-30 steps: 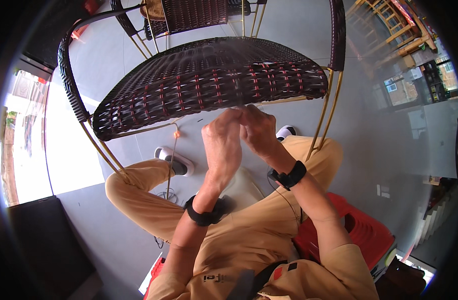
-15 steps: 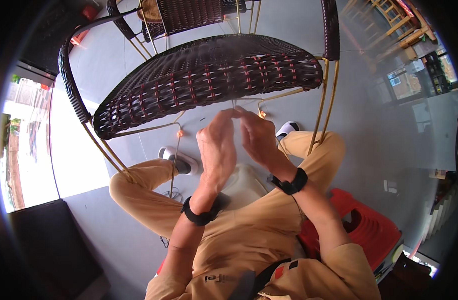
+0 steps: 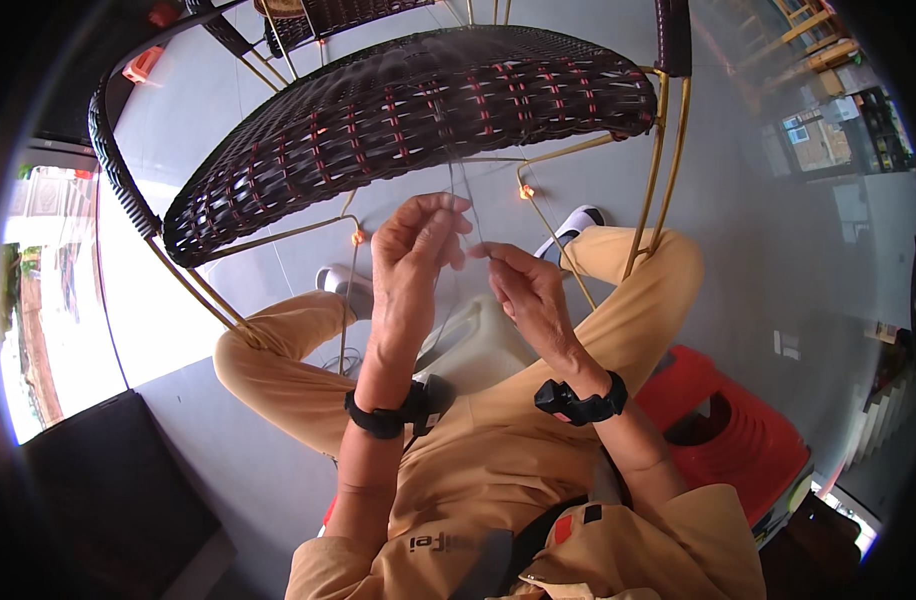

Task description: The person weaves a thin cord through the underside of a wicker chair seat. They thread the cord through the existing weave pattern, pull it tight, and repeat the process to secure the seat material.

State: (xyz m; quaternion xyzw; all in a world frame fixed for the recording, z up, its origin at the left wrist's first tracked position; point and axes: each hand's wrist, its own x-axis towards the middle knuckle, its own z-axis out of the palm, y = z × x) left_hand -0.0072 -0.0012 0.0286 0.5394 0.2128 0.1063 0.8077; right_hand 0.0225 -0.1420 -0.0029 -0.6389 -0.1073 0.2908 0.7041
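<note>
Left hand (image 3: 408, 255) and right hand (image 3: 531, 288) are pinching strands (image 3: 464, 182) below the chair's (image 3: 403, 125) near edge, seemingly holding them taut.

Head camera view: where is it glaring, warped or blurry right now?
In the head view, the floor at left is washed out to white; in the same view, the fisheye lens bows the scene and the corners go black; also there, the woven panel looks smeared mid-width, and the thin strand near the hands is faint.
</note>
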